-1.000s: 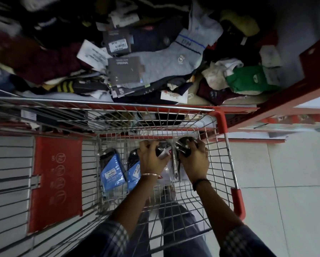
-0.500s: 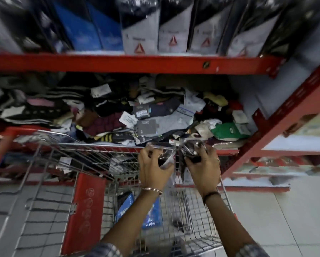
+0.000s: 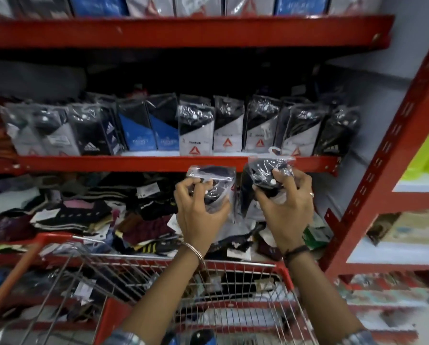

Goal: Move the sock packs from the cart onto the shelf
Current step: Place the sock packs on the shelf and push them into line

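both hands raised from cart (image 3: 233,267) to shelf (image 3: 134,162); two sock packs, fingers pinching one each.

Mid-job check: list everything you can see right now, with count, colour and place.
held sock packs: two, dark in clear plastic, one per hand, just below the middle shelf edge
shelved sock packs: one upright row, black, grey, blue, middle shelf
loose socks: mixed-colour heap, lower shelf
shelving: red metal
cart: wire with red trim, bottom centre
left hand: shut on a pack
right hand: shut on the other pack
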